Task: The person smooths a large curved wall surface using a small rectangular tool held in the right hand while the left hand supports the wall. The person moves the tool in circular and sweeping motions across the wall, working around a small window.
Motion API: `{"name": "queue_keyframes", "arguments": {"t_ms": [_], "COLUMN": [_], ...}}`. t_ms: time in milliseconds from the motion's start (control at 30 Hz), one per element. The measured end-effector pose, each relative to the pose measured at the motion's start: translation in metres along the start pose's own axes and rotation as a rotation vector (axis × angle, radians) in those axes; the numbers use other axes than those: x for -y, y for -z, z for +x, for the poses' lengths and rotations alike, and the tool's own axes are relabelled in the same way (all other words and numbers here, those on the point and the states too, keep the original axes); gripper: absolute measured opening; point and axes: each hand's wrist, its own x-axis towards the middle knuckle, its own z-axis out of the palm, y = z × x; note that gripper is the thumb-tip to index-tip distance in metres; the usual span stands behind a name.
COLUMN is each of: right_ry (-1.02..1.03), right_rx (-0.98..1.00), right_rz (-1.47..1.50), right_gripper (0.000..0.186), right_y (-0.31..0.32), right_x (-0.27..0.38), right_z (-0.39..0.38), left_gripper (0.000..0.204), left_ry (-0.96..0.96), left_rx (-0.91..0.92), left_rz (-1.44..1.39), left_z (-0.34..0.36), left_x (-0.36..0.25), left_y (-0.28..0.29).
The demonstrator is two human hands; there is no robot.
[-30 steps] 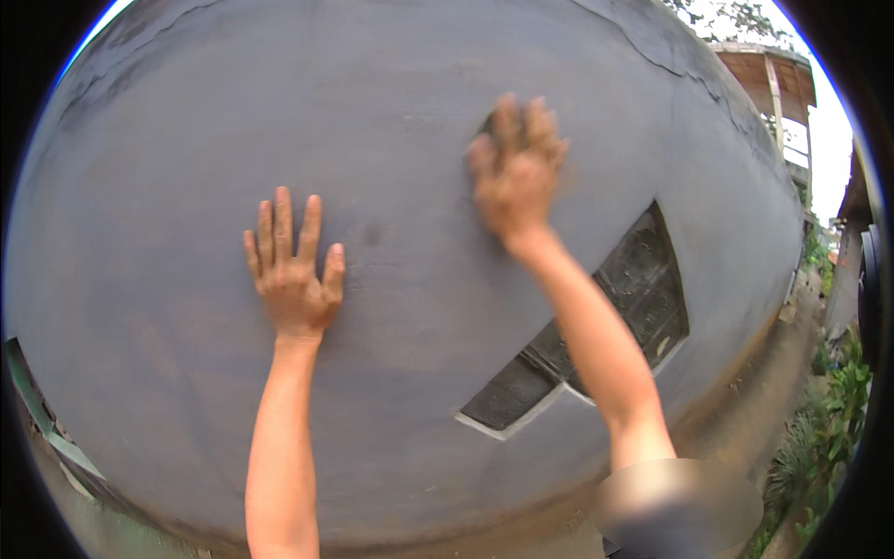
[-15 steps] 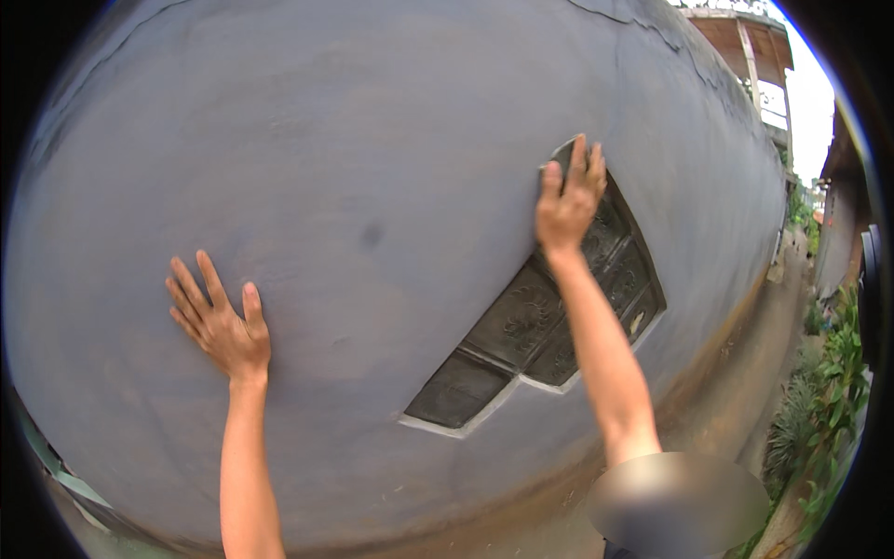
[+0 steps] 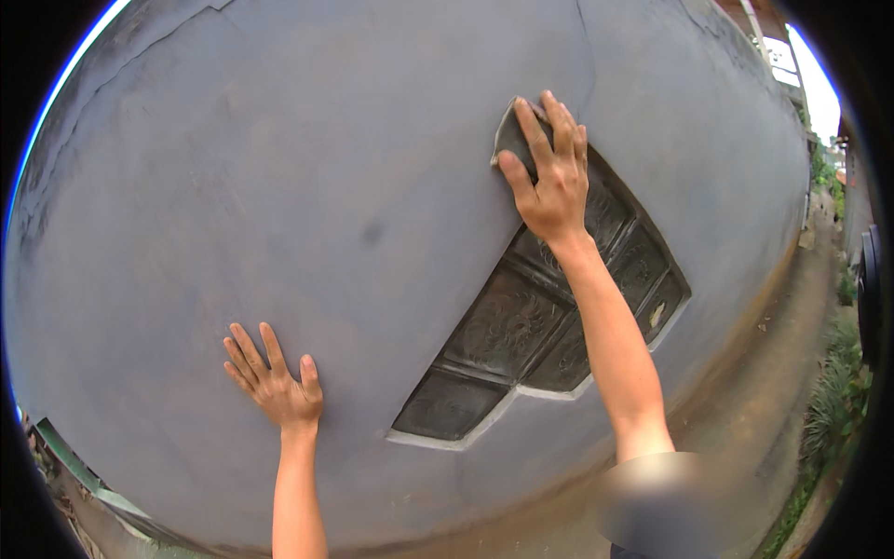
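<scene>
A grey plastered wall [image 3: 279,186] fills most of the view, with a slanting panel of dark relief tiles [image 3: 517,321] set into it. My left hand [image 3: 282,387] lies against the bare plaster left of the panel, palm to the wall, fingers and thumb spread. Over the upper end of the panel rests my right hand [image 3: 549,182], its fingers extended and thumb apart. That hand hides part of the upper tiles, and its forearm crosses the ones below. Neither hand holds anything that I can see.
A light rim [image 3: 456,443] borders the panel's stepped lower edge. Cracks [image 3: 140,51] run along the wall's top. At the right, a dirt path [image 3: 745,373] follows the wall, with green plants [image 3: 829,405] beside it. A green strip [image 3: 70,456] shows at lower left.
My left hand has moved right and down, closer to the panel. My right hand appears higher and further left in the picture, still over the panel's upper end. The view has shifted slightly.
</scene>
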Motion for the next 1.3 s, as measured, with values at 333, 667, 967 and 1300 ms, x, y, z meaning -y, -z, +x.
{"name": "queue_keyframes", "arguments": {"t_ms": [333, 667, 967, 1300], "right_ry": [0.527, -0.335, 0.453, 0.387], "right_rx": [0.310, 0.094, 0.308, 0.329], "right_rz": [0.133, 0.041, 0.245, 0.261], "right_gripper": [0.069, 0.066, 0.072, 0.062], "right_y": [0.010, -0.022, -0.042, -0.077], "right_x": [0.244, 0.201, 0.310, 0.367], "right_z": [-0.290, -0.113, -0.204, -0.135], "left_gripper": [0.075, 0.077, 0.072, 0.065], "left_ry": [-0.094, 0.152, 0.051, -0.056], "left_rx": [0.063, -0.003, 0.033, 0.068], "left_rz": [0.001, 0.046, -0.026, -0.065], "left_z": [-0.036, -0.080, -0.100, -0.113], "left_x": [0.010, 0.132, 0.165, 0.178], "left_y": [-0.002, 0.019, 0.017, 0.010]}}
